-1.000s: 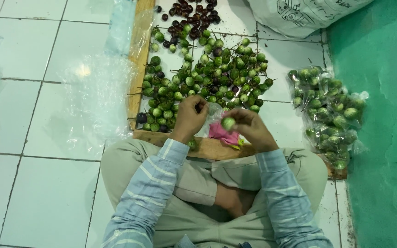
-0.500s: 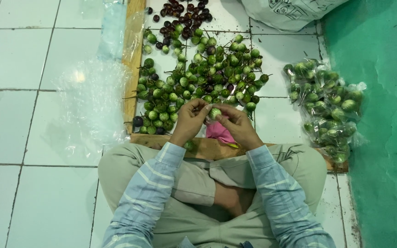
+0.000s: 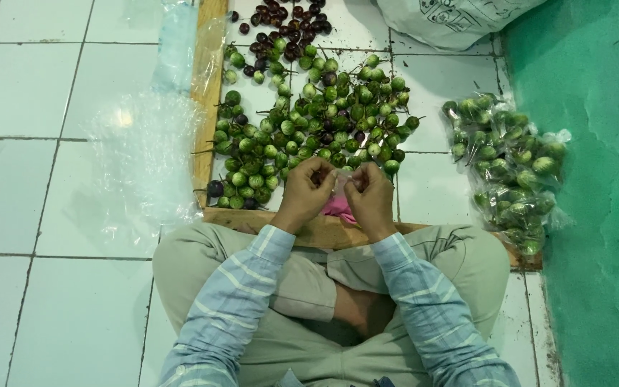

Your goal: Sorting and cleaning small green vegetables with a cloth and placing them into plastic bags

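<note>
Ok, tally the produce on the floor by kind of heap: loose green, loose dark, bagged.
Loose green fruit heap: 1
Loose dark fruit heap: 1
Heap of bagged green fruit: 1
Total: 3

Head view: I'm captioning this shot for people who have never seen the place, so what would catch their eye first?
Probably the heap of small round green fruits spread over the white tiled floor, with darker purple ones at its far end. In front, the left hand and right hand meet over something pink. Clear bags packed with green fruits lie to the right.
</note>
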